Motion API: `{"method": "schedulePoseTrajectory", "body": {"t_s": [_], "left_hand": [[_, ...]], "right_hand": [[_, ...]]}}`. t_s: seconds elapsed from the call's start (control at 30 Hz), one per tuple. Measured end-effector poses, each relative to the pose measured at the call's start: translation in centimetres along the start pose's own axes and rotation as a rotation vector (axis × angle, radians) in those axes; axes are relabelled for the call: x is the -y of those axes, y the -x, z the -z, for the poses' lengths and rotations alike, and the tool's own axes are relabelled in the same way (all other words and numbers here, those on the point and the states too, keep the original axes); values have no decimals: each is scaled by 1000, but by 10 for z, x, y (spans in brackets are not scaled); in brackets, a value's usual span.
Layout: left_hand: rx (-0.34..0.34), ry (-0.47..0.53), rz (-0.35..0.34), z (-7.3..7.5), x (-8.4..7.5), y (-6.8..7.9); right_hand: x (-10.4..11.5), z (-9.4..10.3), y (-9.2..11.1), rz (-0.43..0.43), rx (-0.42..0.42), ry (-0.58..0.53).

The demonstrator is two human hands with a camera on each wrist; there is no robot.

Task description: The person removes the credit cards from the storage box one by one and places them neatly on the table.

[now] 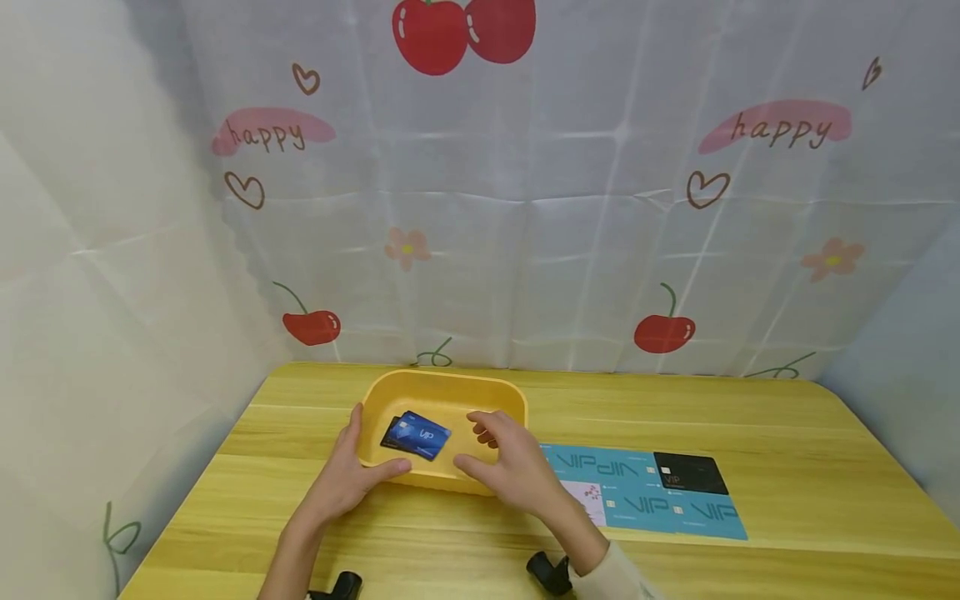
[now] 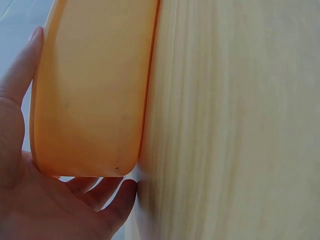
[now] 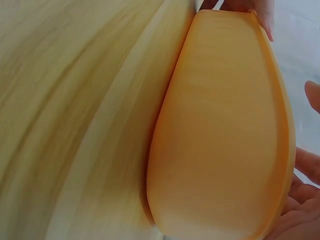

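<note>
A yellow plastic bin [image 1: 442, 379] stands on the wooden table. Inside it, toward the left, a blue VIP card [image 1: 423, 436] lies over a black card [image 1: 388, 435] that is mostly covered. My left hand [image 1: 348, 479] holds the bin's left end, thumb along the near rim and fingers round the side; the left wrist view shows this grip against the orange-looking bin wall [image 2: 95, 100]. Over the bin's right part hovers my right hand [image 1: 510, 458], fingers loosely bent, with nothing seen between thumb and fingers. Its fingers [image 3: 307, 162] show beside the rim in the right wrist view.
Right of the bin, several teal VIP cards [image 1: 637, 510] lie side by side in two rows, with a black VIP card [image 1: 690, 473] at the back right and a pink-flowered card [image 1: 588, 497] partly behind my right arm. A patterned curtain [image 1: 510, 250] hangs behind the table.
</note>
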State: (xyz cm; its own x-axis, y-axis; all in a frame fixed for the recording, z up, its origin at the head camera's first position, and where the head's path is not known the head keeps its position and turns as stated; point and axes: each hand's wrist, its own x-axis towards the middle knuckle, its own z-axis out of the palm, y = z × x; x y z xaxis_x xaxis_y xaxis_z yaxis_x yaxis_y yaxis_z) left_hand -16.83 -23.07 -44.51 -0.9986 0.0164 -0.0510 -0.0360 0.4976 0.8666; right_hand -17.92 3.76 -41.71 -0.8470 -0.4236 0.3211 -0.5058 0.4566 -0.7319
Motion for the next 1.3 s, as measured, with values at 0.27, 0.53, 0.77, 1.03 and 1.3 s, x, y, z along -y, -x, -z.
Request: {"method": "schedulePoseTrajectory", "body": {"t_s": [0.27, 0.53, 0.77, 1.03, 1.3], "left_hand": [[-3, -1, -6, -1, 0, 0], [-1, 2, -4, 0, -1, -1], [6, 1, -4, 1, -2, -1], [11, -4, 7, 1, -4, 1], [11, -4, 7, 0, -4, 1]], "right_hand": [[3, -4, -6, -33, 28, 29], [0, -6, -17, -21, 46, 76], [2, -8, -24, -36, 84, 85], [3, -13, -30, -52, 118, 94], [3, -20, -35, -71, 176, 128]]}}
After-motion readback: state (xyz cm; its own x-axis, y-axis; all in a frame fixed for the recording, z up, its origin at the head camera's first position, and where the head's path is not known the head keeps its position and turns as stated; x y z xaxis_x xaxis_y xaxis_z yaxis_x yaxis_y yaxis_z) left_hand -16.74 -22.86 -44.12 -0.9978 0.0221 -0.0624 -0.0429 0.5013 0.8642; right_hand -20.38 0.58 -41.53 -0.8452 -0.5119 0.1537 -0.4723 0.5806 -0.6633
